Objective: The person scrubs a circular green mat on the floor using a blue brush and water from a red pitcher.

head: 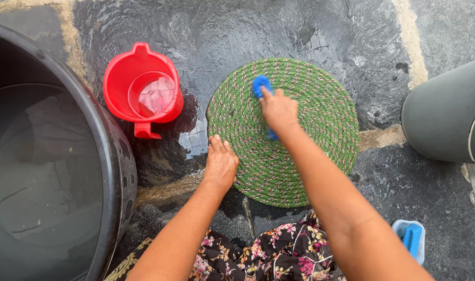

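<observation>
On the wet stone floor [310, 31], the round green mat [310, 135], pinned only by the flat, spread left hand [220, 164], could slide if the right hand [279, 110], gripping the blue brush [261, 86], pushes hard.

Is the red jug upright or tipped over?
Upright: the red jug stands on the wet floor, mouth facing up, with liquid visible inside.

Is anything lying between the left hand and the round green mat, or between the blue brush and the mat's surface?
Nothing visible does. The left hand rests directly on the edge of the green braided mat, and the right hand presses the blue brush straight onto it. The red jug stands off to the side on the wet stone floor.
</observation>
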